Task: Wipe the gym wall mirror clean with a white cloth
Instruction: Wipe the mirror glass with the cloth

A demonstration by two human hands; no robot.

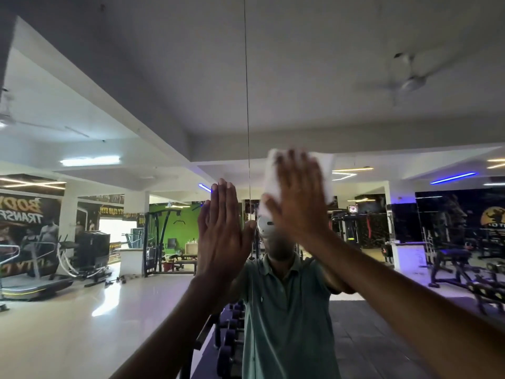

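Up close, the wall mirror (355, 77) fills nearly the whole head view, and a thin vertical seam (247, 105) between 2 panes runs down just left of centre. Reflected in the glass are a pale ceiling with a ceiling fan (407, 83), blue strip lights, a green-walled corner with a black cable machine (158, 242), a curved treadmill (30, 283) at the far left, a row of dark dumbbells (229, 337) low in the middle and black benches on the right. A reversed wall banner (24, 214) shows at the left edge.

The right hand (297, 195) is raised with its fingers spread and straight, flat against the white cloth (273, 181), pressing it to the glass just right of the seam. The cloth looks soft and crumpled, roughly rectangular, with its edges showing above and to both sides of the fingers; it and the hand are smeared by motion blur, so the weave and folds cannot be made out.

The left hand (221, 233) is held upright, fingers straight and close together, at the seam and beside the cloth; it holds nothing, and whether the palm touches the glass cannot be told.

Between the 2 forearms stands the reflection of the person in a green collared shirt (287, 310). The hands cover most of the reflected head, and both arms are cut off by the lower edge.
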